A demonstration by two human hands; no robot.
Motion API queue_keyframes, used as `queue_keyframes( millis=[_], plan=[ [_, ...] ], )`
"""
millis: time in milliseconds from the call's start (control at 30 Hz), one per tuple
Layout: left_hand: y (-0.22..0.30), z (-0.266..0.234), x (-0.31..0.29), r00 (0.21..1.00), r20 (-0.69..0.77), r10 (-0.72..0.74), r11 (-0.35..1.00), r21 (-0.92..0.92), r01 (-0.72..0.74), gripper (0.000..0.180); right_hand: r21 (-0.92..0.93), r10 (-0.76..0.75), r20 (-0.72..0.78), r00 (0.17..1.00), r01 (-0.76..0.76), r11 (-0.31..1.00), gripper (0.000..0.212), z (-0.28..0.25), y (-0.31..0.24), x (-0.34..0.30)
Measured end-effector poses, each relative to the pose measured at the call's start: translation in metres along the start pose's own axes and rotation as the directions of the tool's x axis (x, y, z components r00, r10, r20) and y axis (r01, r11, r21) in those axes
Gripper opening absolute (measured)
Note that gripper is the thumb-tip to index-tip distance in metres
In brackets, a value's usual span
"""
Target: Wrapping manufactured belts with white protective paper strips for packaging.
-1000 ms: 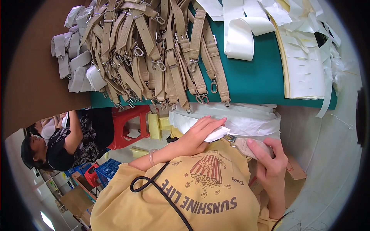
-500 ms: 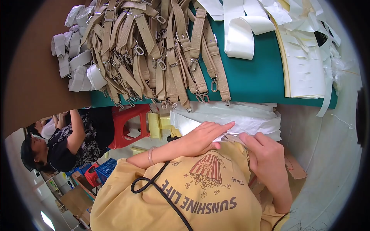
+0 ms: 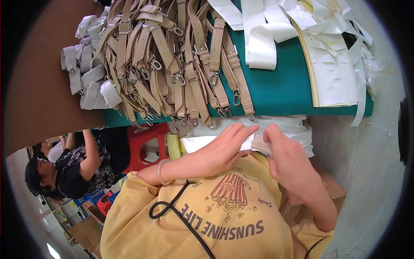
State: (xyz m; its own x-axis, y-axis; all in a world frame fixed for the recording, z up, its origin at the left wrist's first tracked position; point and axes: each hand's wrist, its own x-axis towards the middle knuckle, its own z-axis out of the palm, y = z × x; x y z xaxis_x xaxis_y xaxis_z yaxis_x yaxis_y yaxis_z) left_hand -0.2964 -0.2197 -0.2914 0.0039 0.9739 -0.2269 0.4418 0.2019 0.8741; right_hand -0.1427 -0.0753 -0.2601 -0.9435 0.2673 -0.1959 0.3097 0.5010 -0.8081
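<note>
Our right hand (image 3: 286,157) pinches a beige strap (image 3: 261,145) running crosswise, leftward to white paper (image 3: 247,143) our left hand (image 3: 224,148) pinches.

Workshop: heaped tan metal-clasped straps (image 3: 165,51) and curling white strips (image 3: 261,52) on a green worktop (image 3: 280,84), another person (image 3: 69,177) nearby.

Strap (image 3: 261,145) now partly under paper (image 3: 248,142), apparently

Yellow top (image 3: 138,228) with popcorn print (image 3: 230,194), brown lettering (image 3: 233,233), black cord (image 3: 173,203); pale bangle (image 3: 159,172).
</note>
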Motion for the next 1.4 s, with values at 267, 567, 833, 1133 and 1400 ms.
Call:
queue_keyframes(
  millis=[267, 567, 833, 1133, 1400],
  plan=[
    [0.007, -0.009, -0.003, 0.981, 0.146, 0.127, 0.962, 0.222, -0.157, 0.07, -0.152, -0.098, -0.084, 0.992, 0.085, 0.985, 0.034, -0.003, -0.008, -0.006],
    [-0.017, -0.026, 0.015, 0.822, 0.506, -0.261, 0.553, -0.62, 0.557, 0.03, -0.151, -0.256, -0.026, 0.966, 0.25, 0.956, 0.035, 0.005, 0.0, -0.014],
    [-0.01, -0.02, 0.022, 0.81, 0.539, -0.231, 0.642, -0.541, 0.544, 0.02, -0.094, -0.273, -0.013, 0.962, 0.27, 0.958, 0.044, 0.022, -0.004, -0.023],
    [0.024, -0.027, 0.01, 0.963, 0.041, 0.267, 0.946, -0.2, -0.254, 0.035, -0.099, -0.084, -0.283, 0.955, 0.058, 0.993, 0.052, 0.008, -0.033, -0.011],
    [0.065, -0.078, -0.029, 0.97, 0.008, 0.244, 0.912, 0.338, -0.232, 0.054, 0.011, -0.385, -0.45, 0.806, 0.437, 0.9, 0.069, 0.052, 0.035, -0.016]
  ],
)
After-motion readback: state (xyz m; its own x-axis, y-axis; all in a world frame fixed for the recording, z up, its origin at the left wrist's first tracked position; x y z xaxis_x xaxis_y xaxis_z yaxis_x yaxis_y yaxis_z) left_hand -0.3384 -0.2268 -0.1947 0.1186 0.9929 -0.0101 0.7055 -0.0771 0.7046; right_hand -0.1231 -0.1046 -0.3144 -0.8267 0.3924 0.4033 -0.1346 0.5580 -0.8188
